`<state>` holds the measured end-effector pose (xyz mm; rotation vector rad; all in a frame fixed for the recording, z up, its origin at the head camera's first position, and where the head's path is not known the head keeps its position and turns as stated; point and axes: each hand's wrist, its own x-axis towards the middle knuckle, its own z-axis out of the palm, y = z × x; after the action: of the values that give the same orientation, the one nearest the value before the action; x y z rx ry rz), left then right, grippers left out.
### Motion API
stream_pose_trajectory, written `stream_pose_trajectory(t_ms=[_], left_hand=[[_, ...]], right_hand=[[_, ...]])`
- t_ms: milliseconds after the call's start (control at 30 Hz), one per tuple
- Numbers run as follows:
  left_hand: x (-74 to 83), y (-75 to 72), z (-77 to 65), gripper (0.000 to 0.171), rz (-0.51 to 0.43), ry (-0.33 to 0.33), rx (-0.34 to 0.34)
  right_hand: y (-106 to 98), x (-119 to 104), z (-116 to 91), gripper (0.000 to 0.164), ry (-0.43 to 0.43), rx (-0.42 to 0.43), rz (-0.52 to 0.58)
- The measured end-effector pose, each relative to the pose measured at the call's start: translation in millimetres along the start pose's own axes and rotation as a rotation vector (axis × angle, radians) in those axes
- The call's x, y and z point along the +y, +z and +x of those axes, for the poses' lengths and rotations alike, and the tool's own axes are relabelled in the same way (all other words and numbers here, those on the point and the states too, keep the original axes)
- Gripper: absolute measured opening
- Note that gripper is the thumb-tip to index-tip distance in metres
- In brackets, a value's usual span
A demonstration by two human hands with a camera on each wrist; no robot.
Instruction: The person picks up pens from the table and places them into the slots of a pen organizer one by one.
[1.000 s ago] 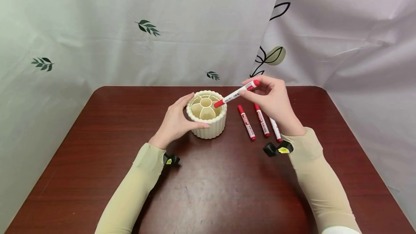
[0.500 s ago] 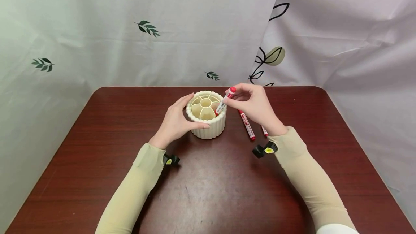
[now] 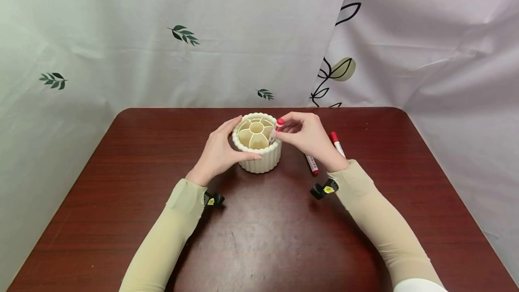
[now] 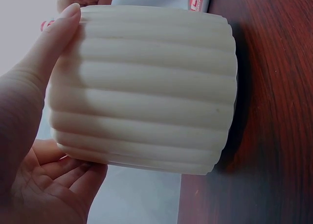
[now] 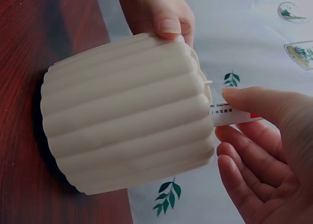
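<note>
A cream fluted pen holder (image 3: 262, 162) stands upright on the table, its top split into petal-shaped compartments round a central ring. The left hand (image 3: 216, 151) grips its left side, thumb across the front near the rim and fingers round the back. Between right thumb and fingers, the right hand (image 3: 309, 138) pinches a white marker (image 5: 224, 115) with red ends. The marker's lower part is inside a right-side compartment and hidden by the wall; its red top (image 3: 279, 122) shows above the rim.
Right of the holder, partly covered by the right hand and wrist, a marker (image 3: 312, 166) and another marker (image 3: 337, 143) lie on the dark red-brown table (image 3: 259, 242). A pale curtain (image 3: 227, 66) with leaf prints hangs behind the table.
The right hand has moved left and down, bringing the marker from a slant above the holder to steeper and deeper in a compartment. The left hand has stayed on the holder.
</note>
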<state>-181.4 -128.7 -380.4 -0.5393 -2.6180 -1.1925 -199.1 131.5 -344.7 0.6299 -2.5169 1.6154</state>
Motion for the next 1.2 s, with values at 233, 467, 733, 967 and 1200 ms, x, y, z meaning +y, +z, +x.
stream_pose_trajectory(t_ms=[233, 467, 733, 967, 1200], left_hand=[[-1.0, 0.7, 0.1, 0.114, 0.002, 0.009, 0.006], [1.5, -0.2, -0.9, 0.116, 0.019, 0.01, 0.0], [1.8, -6.4, -6.6, 0.111, 0.035, 0.036, 0.008], [4.1, -10.0, -16.9, 0.106, 0.068, 0.026, 0.007], [10.9, -10.5, -28.2, 0.086, 0.077, 0.038, 0.072]], right_hand=[[2, 0, -1, 0.023, -0.011, -0.018, 0.01], [-1, 1, -3, 0.025, -0.015, -0.017, 0.06], [-23, -6, -16, 0.03, 0.031, 0.005, 0.001], [-45, 11, -29, 0.032, 0.09, 0.051, -0.039], [-67, 28, -43, 0.035, 0.111, 0.094, -0.074]])
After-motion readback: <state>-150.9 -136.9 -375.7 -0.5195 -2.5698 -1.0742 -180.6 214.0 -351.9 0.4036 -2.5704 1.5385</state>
